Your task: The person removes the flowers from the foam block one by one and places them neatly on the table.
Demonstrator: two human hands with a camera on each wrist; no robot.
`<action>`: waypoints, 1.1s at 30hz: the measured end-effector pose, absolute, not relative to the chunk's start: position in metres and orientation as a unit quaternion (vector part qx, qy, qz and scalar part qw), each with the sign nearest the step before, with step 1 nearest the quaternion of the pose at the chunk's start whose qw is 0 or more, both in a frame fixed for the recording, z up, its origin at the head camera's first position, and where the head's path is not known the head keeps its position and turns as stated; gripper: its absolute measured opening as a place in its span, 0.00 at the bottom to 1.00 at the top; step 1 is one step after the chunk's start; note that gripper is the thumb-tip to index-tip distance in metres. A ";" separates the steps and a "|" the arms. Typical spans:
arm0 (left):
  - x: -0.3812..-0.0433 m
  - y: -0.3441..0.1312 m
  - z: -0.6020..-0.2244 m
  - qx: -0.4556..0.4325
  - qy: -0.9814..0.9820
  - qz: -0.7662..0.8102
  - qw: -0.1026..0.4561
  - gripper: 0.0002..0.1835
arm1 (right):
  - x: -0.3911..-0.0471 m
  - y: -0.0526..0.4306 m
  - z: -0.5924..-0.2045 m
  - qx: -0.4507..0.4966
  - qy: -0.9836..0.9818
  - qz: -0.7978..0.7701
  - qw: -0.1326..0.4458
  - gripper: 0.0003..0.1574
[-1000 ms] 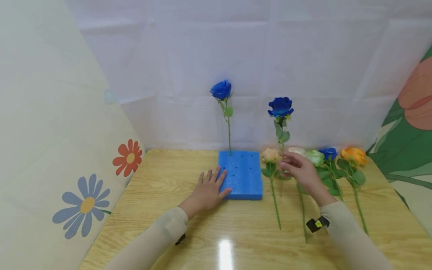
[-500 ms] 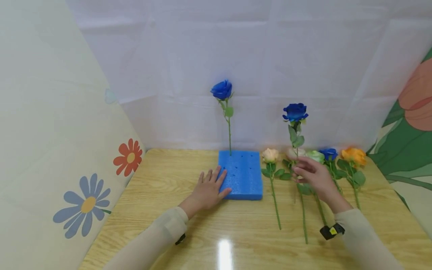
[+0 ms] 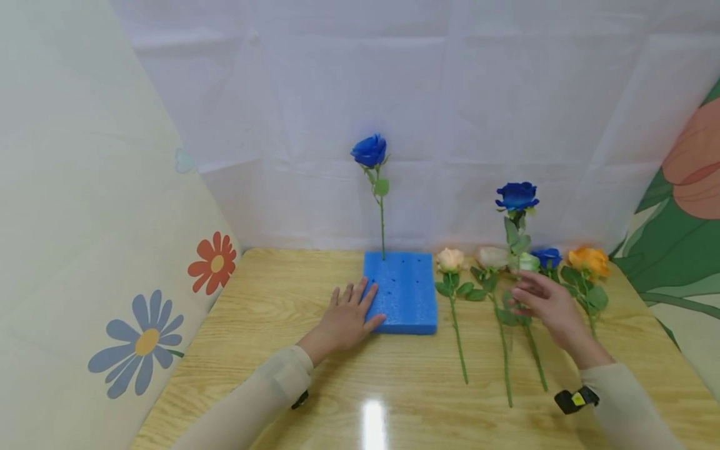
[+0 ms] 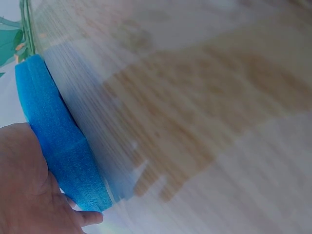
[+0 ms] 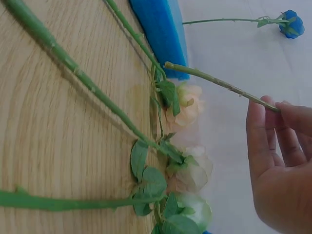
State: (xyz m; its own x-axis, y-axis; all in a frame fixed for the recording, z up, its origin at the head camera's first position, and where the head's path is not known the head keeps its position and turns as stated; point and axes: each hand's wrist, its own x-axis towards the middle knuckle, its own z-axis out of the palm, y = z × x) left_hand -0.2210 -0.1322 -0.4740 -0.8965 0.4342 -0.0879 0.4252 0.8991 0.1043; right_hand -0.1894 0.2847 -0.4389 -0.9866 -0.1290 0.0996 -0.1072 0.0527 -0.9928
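My left hand lies with fingers spread on the left edge of a blue foam block dotted with small holes. One blue rose stands upright in the block's far left part. My right hand pinches the stem of another blue rose between thumb and fingertips, holding it upright above the flowers on the table. In the right wrist view the stem's cut lower end hangs free. In the left wrist view, the left hand touches the side of the foam.
On the wooden table, right of the foam, lie a peach rose, a pale pink rose, a pale green rose, a blue rose and an orange rose. A white cloth hangs behind.
My right hand has moved to the right and slightly nearer, carrying the upright blue rose away from the foam block. The left hand has stayed on the foam.
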 end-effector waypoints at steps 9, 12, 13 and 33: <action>-0.222 -0.133 -0.477 0.217 0.973 0.044 0.064 0.43 | -0.176 0.309 -0.443 -0.065 0.714 -0.697 -0.001 0.26; -0.222 -0.133 -0.477 0.216 0.973 0.044 0.065 0.43 | -0.173 0.316 -0.445 -0.067 0.702 -0.709 -0.006 0.26; -0.222 -0.133 -0.477 0.217 0.973 0.045 0.063 0.43 | -0.171 0.319 -0.445 -0.069 0.699 -0.712 -0.008 0.26; -0.219 -0.131 -0.471 0.219 0.973 0.041 0.055 0.43 | -0.148 0.371 -0.451 -0.044 0.713 -0.699 0.017 0.25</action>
State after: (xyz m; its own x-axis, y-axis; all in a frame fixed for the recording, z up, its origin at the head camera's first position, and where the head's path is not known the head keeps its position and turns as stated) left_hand -0.2190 -0.1306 -0.4713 -0.8982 0.4305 -0.0895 0.4213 0.9009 0.1044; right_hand -0.1476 0.3710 -0.4506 -0.9956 -0.0863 0.0372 -0.0389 0.0183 -0.9991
